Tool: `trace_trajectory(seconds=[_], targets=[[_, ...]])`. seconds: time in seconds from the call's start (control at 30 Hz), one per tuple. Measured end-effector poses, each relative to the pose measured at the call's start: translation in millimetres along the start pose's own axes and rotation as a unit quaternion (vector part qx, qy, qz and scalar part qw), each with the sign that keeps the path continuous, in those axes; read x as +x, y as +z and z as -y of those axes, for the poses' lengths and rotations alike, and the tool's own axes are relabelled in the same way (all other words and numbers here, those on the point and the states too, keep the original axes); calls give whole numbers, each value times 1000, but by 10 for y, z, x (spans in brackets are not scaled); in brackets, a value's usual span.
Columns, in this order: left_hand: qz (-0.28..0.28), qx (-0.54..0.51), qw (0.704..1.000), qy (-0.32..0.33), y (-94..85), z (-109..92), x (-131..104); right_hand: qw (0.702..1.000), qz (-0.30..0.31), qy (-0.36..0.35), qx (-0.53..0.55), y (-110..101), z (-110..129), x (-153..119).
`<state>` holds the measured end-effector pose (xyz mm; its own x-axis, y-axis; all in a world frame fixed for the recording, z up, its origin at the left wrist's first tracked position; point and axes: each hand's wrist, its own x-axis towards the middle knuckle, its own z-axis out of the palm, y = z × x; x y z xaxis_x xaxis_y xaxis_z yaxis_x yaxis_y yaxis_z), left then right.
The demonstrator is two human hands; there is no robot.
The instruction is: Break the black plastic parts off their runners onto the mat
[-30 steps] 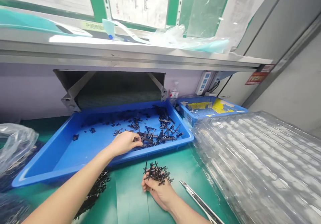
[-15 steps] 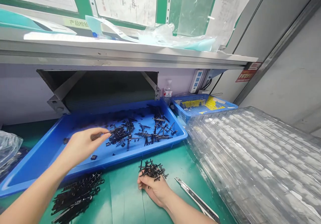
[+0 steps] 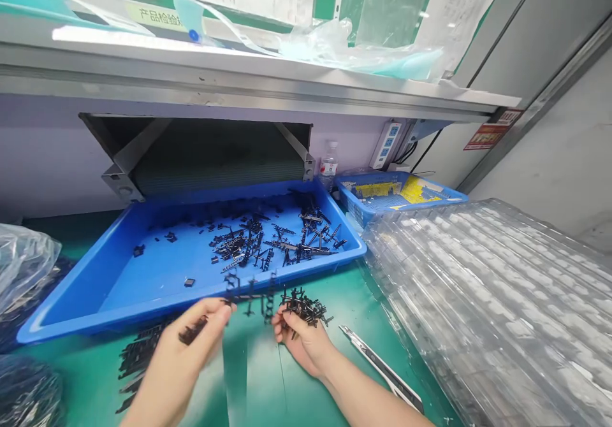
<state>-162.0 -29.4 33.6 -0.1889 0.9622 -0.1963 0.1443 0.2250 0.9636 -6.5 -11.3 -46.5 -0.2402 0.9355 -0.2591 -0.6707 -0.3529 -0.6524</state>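
Observation:
My left hand (image 3: 198, 344) is closed on a black plastic sprue part (image 3: 251, 296), a thin runner with small branches that is blurred by motion. It hangs just in front of the blue tray (image 3: 157, 309). To its right, my right hand (image 3: 303, 344) is closed around a bundle of small black plastic pieces (image 3: 306, 306), which stick out above the thumb. The far end of the sprue reaches close to the right fingers; whether it touches them I cannot tell. More loose black plastic parts (image 3: 239, 242) lie scattered in the tray.
A stack of black strips (image 3: 138, 363) lies left on the green mat (image 3: 261, 376). A utility knife (image 3: 380, 366) rests right of my right hand. Clear plastic trays (image 3: 482, 299) fill the right side. Behind stand a blue basket (image 3: 356, 207) and a bottle (image 3: 329, 159).
My left hand has come out of the blue tray toward my right hand, bringing a black sprue part. The right hand still grips its bundle. The view has shifted slightly.

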Motion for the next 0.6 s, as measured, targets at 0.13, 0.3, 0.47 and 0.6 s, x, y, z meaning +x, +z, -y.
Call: trace_trajectory(seconds=[0.13, 0.3, 0.47, 0.6], targets=[[101, -225, 962, -115, 153, 279, -214, 1000, 8, 13, -16, -13, -10, -41], [139, -375, 895, -198, 148, 575, -279, 967, 75, -4, -243, -170, -113, -38], [210, -351, 894, -182, 42, 652, -231, 942, 115, 20, -314, -224, -106, -31], [229, -343, 898, -155, 19, 658, -186, 921, 146, 39, -359, -186, -22, -51]])
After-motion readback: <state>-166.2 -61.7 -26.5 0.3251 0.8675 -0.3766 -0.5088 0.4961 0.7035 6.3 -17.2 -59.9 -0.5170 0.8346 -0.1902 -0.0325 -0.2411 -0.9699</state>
